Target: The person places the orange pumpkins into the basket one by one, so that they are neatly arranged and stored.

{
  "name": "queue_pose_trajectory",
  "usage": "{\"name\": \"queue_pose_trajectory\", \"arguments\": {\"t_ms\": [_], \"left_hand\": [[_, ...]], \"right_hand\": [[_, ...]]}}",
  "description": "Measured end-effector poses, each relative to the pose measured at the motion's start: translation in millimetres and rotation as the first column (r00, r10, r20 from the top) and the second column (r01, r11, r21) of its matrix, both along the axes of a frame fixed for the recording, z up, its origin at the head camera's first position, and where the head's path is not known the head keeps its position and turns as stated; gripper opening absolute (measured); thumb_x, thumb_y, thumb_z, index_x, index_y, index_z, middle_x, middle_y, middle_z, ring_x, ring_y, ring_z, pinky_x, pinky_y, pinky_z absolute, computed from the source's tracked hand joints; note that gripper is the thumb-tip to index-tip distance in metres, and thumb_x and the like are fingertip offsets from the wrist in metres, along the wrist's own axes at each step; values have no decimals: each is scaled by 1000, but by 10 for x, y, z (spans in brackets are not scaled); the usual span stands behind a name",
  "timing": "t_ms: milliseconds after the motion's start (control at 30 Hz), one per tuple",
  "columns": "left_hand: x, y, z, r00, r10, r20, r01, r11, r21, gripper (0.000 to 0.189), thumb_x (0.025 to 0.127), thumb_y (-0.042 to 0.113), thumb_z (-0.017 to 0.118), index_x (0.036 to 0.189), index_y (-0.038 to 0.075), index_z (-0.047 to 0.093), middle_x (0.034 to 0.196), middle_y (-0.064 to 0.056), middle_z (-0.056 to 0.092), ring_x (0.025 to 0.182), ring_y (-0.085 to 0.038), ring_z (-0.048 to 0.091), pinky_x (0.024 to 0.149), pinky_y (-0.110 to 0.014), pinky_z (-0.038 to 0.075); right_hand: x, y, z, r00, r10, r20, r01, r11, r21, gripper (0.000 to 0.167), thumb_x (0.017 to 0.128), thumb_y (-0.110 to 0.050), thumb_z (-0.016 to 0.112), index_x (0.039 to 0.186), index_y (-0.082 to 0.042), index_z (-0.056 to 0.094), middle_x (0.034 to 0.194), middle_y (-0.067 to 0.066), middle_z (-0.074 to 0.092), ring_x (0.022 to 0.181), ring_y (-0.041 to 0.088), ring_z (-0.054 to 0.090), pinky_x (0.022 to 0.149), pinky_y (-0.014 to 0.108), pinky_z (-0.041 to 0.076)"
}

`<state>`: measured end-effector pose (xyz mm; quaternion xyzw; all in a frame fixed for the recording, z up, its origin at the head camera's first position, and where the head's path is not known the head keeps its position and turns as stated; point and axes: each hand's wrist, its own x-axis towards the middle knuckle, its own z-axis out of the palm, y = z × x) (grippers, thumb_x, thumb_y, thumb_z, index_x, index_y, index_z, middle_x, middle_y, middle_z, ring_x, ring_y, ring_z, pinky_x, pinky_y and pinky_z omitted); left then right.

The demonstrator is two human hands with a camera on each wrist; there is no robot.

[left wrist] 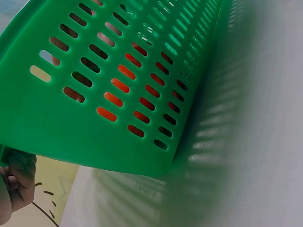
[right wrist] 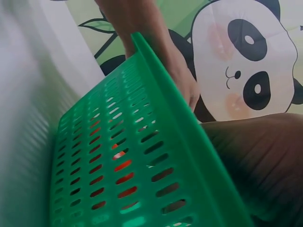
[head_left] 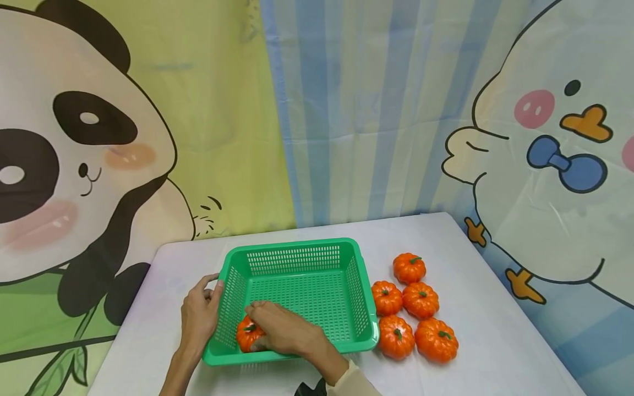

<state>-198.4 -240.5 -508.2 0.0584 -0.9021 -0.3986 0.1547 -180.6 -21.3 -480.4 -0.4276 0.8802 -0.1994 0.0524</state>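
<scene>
A green plastic basket (head_left: 297, 358) with slotted walls sits on the white table. My left hand (head_left: 200, 316) grips its left rim, and curled fingers (left wrist: 21, 182) show at that rim in the left wrist view. Inside the near left corner, my right hand (head_left: 282, 327) holds a small orange pumpkin (head_left: 246, 334) with a green stem, its fingers over the top and right side. In both wrist views the basket wall covers most of this pumpkin; orange shows through the slots.
Several more orange pumpkins (head_left: 421, 300) stand grouped on the white table (head_left: 480, 308), close to the basket's right side. Behind the table hangs a curtain (head_left: 346, 110) with a panda and a white bird printed on it.
</scene>
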Motion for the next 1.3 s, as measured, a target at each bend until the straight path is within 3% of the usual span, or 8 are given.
{"name": "queue_pose_trajectory", "arguments": {"t_ms": [67,233,300,433,867,1300], "left_hand": [[-8,2,5,1000,1,-1,-1,1000,-3,38,114,27,61,140,0,69,70,-9,73,56,-10,57,56,-28,43],[-12,3,3,1000,4,2,-3,1000,-8,38,113,26,61,139,0,69,68,-8,72,57,-11,57,56,-28,42],[-11,2,1,1000,1,1,-1,1000,-9,38,113,26,61,139,0,69,67,-8,71,56,-11,57,55,-28,42],[-3,6,-6,1000,2,-3,-2,1000,-8,37,113,26,61,139,0,69,66,-7,70,56,-10,56,55,-28,42],[-6,-11,-9,1000,1,-11,-2,1000,-10,38,114,27,61,139,0,69,65,-6,69,56,-9,57,57,-28,42],[-14,7,-5,1000,5,4,-5,1000,-8,38,114,27,61,139,0,69,65,-5,68,57,-11,57,58,-28,42]], "right_hand": [[3,16,28,1000,-6,0,6,1000,-2,45,90,-30,92,125,-12,70,112,-4,71,93,0,58,82,12,48],[44,90,129,999,-37,17,38,999,-12,60,94,-27,89,146,-8,66,141,3,72,122,8,68,102,18,53],[70,133,188,998,-58,20,58,998,-13,67,95,-25,87,154,-6,60,153,6,66,139,14,64,113,24,51],[110,222,294,994,-104,35,104,995,-7,73,97,-24,85,160,-5,54,162,9,59,152,19,56,122,30,46],[93,583,480,971,-221,94,227,973,-47,81,96,-30,84,164,-6,47,169,9,51,158,24,49,125,38,44],[25,1012,563,930,-322,179,345,931,-121,76,101,-28,79,166,-6,46,173,14,43,163,33,40,128,51,39]]}}
